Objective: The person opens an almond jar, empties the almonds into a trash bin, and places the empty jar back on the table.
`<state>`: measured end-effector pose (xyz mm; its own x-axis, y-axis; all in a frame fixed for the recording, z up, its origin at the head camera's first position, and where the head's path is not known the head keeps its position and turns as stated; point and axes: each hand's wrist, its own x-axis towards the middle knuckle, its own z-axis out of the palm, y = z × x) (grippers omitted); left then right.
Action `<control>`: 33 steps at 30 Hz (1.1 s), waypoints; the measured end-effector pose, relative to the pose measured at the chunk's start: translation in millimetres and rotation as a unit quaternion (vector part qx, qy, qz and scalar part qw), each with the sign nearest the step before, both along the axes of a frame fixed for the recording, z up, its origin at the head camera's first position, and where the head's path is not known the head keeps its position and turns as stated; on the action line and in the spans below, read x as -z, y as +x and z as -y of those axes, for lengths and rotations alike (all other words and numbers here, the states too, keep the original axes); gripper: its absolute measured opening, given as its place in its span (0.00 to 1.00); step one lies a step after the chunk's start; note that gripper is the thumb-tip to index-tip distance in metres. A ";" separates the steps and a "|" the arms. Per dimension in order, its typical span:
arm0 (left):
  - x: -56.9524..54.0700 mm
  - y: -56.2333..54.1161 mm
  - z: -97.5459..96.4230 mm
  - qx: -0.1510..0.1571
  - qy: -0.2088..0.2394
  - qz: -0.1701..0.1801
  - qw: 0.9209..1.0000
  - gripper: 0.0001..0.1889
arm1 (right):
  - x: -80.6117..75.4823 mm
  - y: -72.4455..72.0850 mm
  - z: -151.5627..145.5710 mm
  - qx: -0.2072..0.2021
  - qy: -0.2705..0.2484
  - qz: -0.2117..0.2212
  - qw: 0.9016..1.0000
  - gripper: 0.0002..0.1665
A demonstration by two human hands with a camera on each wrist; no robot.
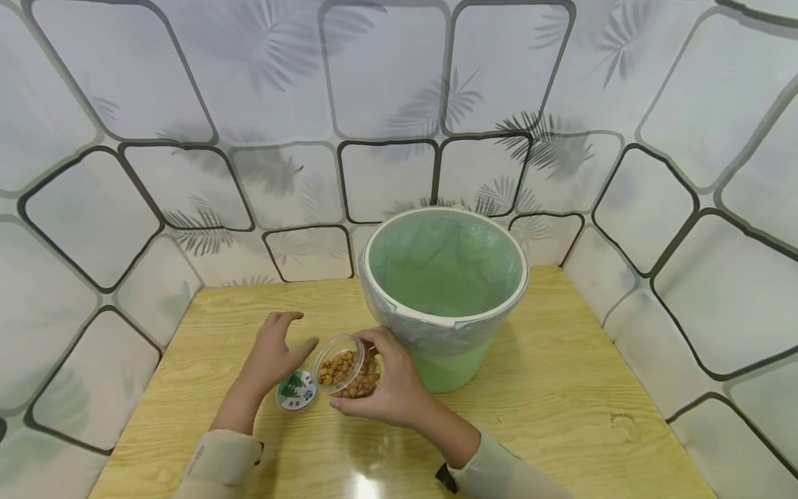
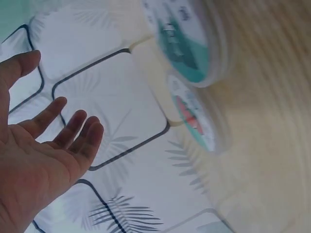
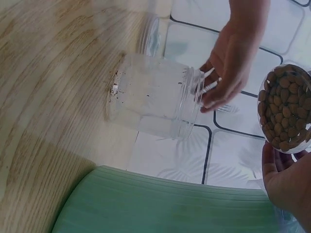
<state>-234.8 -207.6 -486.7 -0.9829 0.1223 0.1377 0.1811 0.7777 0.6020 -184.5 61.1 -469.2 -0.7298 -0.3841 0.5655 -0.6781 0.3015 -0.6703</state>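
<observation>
My right hand (image 1: 399,384) grips a clear round jar of almonds (image 1: 339,369), tilted so its mouth faces left. From below in the right wrist view, almonds cover the jar's base. An uncapped clear jar (image 3: 146,94) stands lower on the table, with brown crumbs near its bottom. My left hand (image 1: 274,357) is empty, thumb and fingers spread, left of the almond jar. A round lid (image 1: 296,390) with a green-and-white label lies beside it. The left wrist view shows that green lid (image 2: 182,41) and a second lid (image 2: 194,114) with a red mark.
A large green bucket (image 1: 449,367) lined with a clear plastic bag stands just behind my right hand. Patterned panels (image 1: 386,180) enclose the wooden table (image 1: 561,416) at the back and both sides.
</observation>
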 end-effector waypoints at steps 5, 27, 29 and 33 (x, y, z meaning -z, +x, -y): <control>-15.4 -4.4 -2.5 0.016 0.024 -0.028 0.999 0.35 | -2.3 3.0 -0.8 0.002 -0.001 0.007 1.000 0.53; -65.0 5.8 -35.5 0.079 0.056 -0.085 0.992 0.36 | -5.7 9.9 -7.2 -0.006 -0.008 -0.004 1.000 0.53; -67.5 6.1 -37.8 0.082 0.059 -0.083 0.991 0.36 | -6.3 10.7 -8.9 -0.006 -0.009 -0.004 1.000 0.54; -70.5 7.9 -42.1 0.083 0.059 -0.070 0.992 0.38 | -6.2 12.8 -12.8 -0.006 -0.007 -0.003 1.000 0.54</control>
<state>-226.9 -165.6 -416.2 -0.9203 0.2563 0.2955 0.3902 0.6550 0.6471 -171.8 73.9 -463.0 -0.7214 -0.3849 0.5757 -0.6860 0.2835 -0.6701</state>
